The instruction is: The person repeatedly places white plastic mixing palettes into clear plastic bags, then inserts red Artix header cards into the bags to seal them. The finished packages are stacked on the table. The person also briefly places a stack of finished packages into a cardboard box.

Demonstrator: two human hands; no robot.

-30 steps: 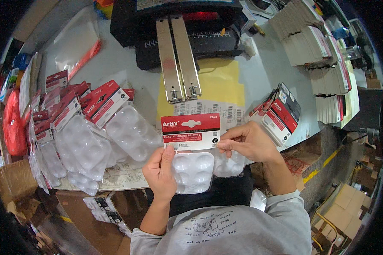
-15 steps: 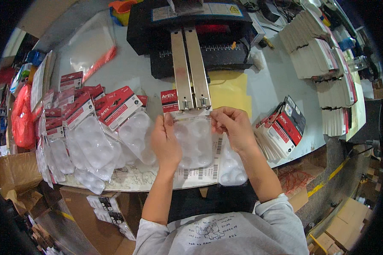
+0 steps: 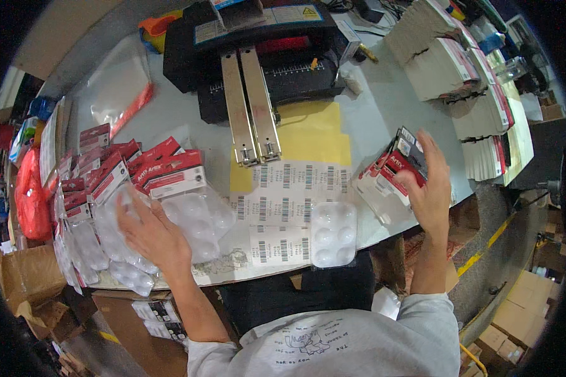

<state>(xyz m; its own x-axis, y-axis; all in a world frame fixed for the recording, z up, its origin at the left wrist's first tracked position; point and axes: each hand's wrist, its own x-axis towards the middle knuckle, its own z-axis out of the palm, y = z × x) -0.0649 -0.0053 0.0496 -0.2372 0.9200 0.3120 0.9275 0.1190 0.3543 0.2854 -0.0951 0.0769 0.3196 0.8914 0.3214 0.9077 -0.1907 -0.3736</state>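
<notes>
Here, left grip spread palm-down over bagged palettes, right grip parted at right side of card stack

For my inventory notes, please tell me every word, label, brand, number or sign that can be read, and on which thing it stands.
Wording and brands I leave uncopied.
Left red-and-white cards: large lettering; fine print too small.
Barcode sheet: numbers too small.
Black machine: warning triangle; label text blurred.
Grey shirt: dark lettering around a drawing.
</notes>
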